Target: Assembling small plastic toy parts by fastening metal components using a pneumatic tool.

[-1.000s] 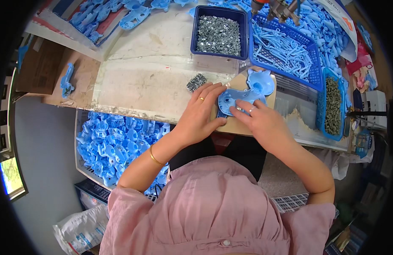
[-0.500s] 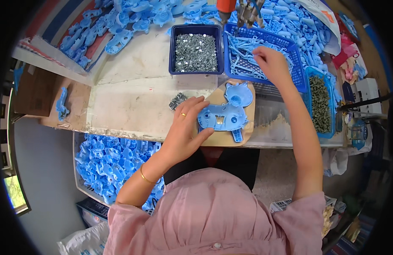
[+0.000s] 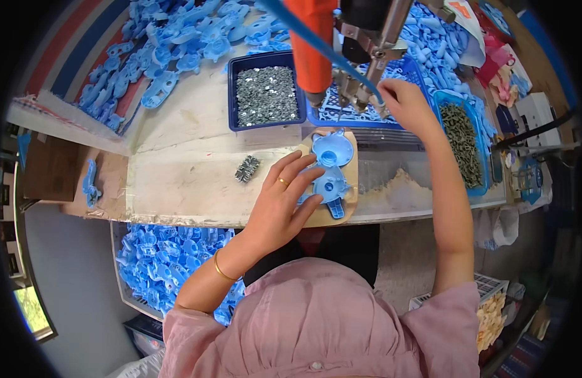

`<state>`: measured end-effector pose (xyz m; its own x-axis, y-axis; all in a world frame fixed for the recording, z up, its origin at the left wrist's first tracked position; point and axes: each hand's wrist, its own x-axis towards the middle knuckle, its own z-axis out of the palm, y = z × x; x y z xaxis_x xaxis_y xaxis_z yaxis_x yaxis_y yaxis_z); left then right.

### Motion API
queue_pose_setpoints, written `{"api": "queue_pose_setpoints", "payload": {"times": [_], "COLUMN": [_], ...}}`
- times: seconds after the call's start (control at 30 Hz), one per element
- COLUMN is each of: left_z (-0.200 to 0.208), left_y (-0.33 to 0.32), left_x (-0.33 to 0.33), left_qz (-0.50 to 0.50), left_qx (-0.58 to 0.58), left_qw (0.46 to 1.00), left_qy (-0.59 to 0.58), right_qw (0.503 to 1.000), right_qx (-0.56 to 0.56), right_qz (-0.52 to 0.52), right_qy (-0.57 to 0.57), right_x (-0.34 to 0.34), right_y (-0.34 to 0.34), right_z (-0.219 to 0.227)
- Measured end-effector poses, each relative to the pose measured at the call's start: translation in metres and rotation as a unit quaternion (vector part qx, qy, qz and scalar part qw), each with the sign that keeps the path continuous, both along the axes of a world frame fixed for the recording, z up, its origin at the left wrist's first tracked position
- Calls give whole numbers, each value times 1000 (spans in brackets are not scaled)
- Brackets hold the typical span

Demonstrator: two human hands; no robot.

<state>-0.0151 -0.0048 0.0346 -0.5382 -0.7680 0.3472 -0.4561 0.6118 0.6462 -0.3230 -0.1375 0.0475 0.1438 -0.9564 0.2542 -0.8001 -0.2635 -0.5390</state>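
The pale, scuffed worktop (image 3: 177,170) spans the scene, a sprawling heap of blue plastic mouldings (image 3: 221,34) at its far left. A lower pile of blue parts (image 3: 177,264) sits below its near left edge. Far right of centre stands a blue lattice basket (image 3: 366,124) of slender blue rods (image 3: 352,114), with a navy tray (image 3: 265,125) of small metal fasteners to its left and a turquoise basket (image 3: 484,167) of screws to its right. An orange-bodied driver (image 3: 311,57) hangs before the lattice basket. The left hand (image 3: 281,205), fingers spread and gripping nothing, covers the left side of an animal-shaped blue shell (image 3: 332,171) on a tan board (image 3: 352,205), nearer centre. The right hand (image 3: 407,108) is at the lattice basket's right end, fingers bent; whether they grip a rod cannot be told. A small metal clump (image 3: 247,169) lies left of the board
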Motion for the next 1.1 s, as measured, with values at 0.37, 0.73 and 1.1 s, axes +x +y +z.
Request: {"api": "queue_pose_setpoints", "payload": {"times": [0.37,0.73,1.1], "left_z": [3,5,0], "left_y": [6,17,20], "left_x": [-35,4,-9], "left_qz": [-1,81,39], "left_qx": [60,241,195], "left_qw": [994,963,978], "left_qy": [-96,86,65], "right_qw": [897,938,965], "right_qx": [358,89,65], "right_qz": [152,-288,-183], "right_qy": [-208,171,178], "right_x": [36,-215,-219], "right_y": [102,60,86], "right_z": [38,-29,-42]}}
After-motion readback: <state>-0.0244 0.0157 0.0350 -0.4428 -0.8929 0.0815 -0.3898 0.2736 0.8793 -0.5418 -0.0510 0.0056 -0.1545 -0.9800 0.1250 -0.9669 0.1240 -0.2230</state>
